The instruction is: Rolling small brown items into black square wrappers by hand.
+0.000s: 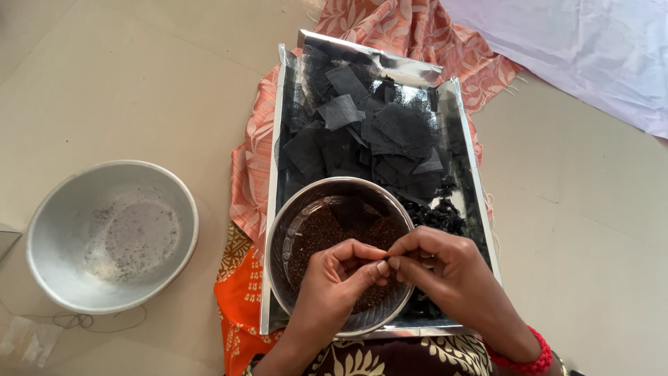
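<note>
Both hands meet fingertip to fingertip over a round steel bowl (pixel 292 237) of dark brown grains. The left hand (pixel 341 275) and right hand (pixel 442 261) each have the grip pinched together on something too small to make out. Just beyond the grip, black mesh squares (pixel 379 132) fill a shiny silver tray (pixel 273 209). Well left, an empty grey basin (pixel 111 233) sits on the floor.
</note>
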